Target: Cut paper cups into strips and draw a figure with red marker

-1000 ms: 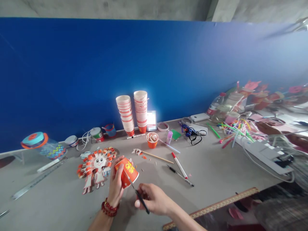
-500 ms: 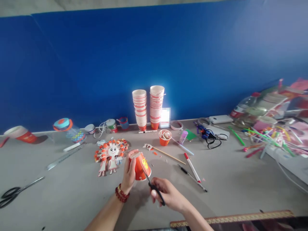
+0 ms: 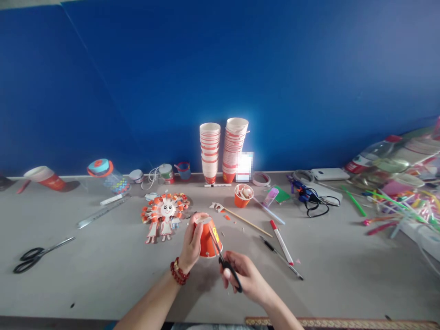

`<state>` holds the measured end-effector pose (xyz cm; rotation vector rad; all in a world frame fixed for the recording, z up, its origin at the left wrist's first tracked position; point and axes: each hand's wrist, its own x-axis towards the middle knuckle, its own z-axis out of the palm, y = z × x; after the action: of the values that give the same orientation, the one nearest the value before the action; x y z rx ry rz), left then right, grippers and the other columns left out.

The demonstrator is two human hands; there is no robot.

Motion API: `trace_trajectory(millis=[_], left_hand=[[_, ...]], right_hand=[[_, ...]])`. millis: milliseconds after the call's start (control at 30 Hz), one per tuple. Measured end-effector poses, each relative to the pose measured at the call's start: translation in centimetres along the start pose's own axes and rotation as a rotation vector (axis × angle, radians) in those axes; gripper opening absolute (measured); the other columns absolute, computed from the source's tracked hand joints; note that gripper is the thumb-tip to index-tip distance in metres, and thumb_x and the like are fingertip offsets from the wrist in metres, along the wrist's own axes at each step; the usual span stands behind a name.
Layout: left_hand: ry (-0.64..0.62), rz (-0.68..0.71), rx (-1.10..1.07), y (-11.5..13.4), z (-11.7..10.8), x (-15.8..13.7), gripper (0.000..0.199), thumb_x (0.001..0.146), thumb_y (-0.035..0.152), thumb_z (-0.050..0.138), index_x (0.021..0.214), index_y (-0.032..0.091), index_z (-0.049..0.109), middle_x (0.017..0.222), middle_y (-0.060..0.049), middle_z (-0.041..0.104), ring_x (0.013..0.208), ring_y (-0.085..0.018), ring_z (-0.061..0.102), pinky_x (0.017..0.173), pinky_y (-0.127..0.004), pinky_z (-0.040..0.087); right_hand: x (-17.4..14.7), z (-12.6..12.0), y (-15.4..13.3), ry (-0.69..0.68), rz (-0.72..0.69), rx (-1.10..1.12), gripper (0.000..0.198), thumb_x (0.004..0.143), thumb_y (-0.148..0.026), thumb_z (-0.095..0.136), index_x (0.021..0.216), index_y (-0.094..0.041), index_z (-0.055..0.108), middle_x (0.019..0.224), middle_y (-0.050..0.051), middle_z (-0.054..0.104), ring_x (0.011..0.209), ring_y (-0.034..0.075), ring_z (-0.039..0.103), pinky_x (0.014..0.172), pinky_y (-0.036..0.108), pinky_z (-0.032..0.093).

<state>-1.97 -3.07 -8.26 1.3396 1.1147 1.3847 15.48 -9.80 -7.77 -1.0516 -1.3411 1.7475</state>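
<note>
My left hand [image 3: 191, 243] is closed around an orange-red paper cup [image 3: 207, 240], which is upside down with its rim toward me. In my right hand [image 3: 242, 275] is a pair of scissors [image 3: 225, 263] with black handles, my fingers in the loops. The blades lie against the side of the cup; whether they pass through the paper I cannot tell. Left of the cup lie paper dolls [image 3: 167, 215] with orange and white curled strips around a smiling face. Beyond the cup are white and orange paper scraps [image 3: 217, 207] and a wooden stick [image 3: 249, 222].
Two tall stacks of paper cups [image 3: 209, 153] stand against the blue wall. A small cup of scraps [image 3: 243, 200] sits before them. Right of my hands lie a red-capped marker [image 3: 282, 243] and a pen [image 3: 282, 257]; at left, other scissors [image 3: 41, 254]. Bottles and colourful sticks crowd the far right.
The whole view has shifted, so the table items appear further right. My hands keep the same hold on the cup and scissors; the cup looks turned slightly.
</note>
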Motion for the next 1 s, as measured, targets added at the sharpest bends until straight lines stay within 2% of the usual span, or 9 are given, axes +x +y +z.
trace_trajectory(millis=[133,300,400,633,767,1000], left_hand=[[0.029,-0.014,-0.012,0.03,-0.07,0.09,0.039,0.093,0.053,0.046,0.111,0.022,0.061,0.114,-0.009,0.064,0.109,-0.025,0.058,0.099,-0.036,0.041],[0.034,0.025,0.027,0.16,-0.16,0.12,0.037,0.094,0.051,0.045,0.111,0.022,0.061,0.117,-0.008,0.063,0.114,-0.025,0.055,0.104,-0.036,0.036],[0.037,0.010,0.009,0.17,-0.09,0.04,0.036,0.093,0.050,0.047,0.111,0.023,0.061,0.114,-0.008,0.063,0.111,-0.025,0.057,0.101,-0.037,0.038],[0.053,0.079,0.103,0.08,-0.29,0.14,0.031,0.094,0.044,0.049,0.115,0.023,0.058,0.115,-0.008,0.062,0.108,-0.024,0.058,0.098,-0.037,0.040],[0.070,0.034,0.041,0.47,-0.17,0.21,0.034,0.090,0.049,0.052,0.110,0.023,0.062,0.112,-0.008,0.064,0.107,-0.025,0.058,0.097,-0.036,0.041],[0.020,0.007,0.012,-0.07,0.07,0.09,0.036,0.095,0.050,0.043,0.110,0.022,0.059,0.114,-0.009,0.063,0.107,-0.024,0.059,0.098,-0.036,0.042]], right_hand=[[0.30,0.25,0.27,0.019,0.007,-0.009,0.057,0.070,-0.073,0.064,0.073,-0.018,0.049,0.053,-0.003,0.055,0.043,0.008,0.046,0.040,0.018,0.035],[0.09,0.18,0.35,0.035,0.046,-0.030,0.057,0.071,-0.073,0.063,0.071,-0.019,0.049,0.050,-0.002,0.058,0.037,0.006,0.040,0.036,0.017,0.031],[0.04,0.12,0.45,0.058,0.049,-0.058,0.055,0.071,-0.071,0.064,0.068,-0.019,0.048,0.048,-0.002,0.059,0.035,0.005,0.037,0.035,0.017,0.028],[0.08,0.19,0.81,0.142,0.039,-0.116,0.049,0.072,-0.062,0.068,0.061,-0.020,0.043,0.043,-0.004,0.055,0.034,0.006,0.037,0.035,0.018,0.026],[0.04,0.09,0.55,0.124,0.051,-0.094,0.050,0.071,-0.062,0.068,0.061,-0.021,0.042,0.043,-0.005,0.053,0.034,0.007,0.039,0.036,0.018,0.026],[-0.05,0.27,-0.03,0.104,0.034,-0.077,0.053,0.070,-0.066,0.067,0.060,-0.021,0.041,0.043,-0.005,0.050,0.033,0.006,0.036,0.037,0.019,0.026]])
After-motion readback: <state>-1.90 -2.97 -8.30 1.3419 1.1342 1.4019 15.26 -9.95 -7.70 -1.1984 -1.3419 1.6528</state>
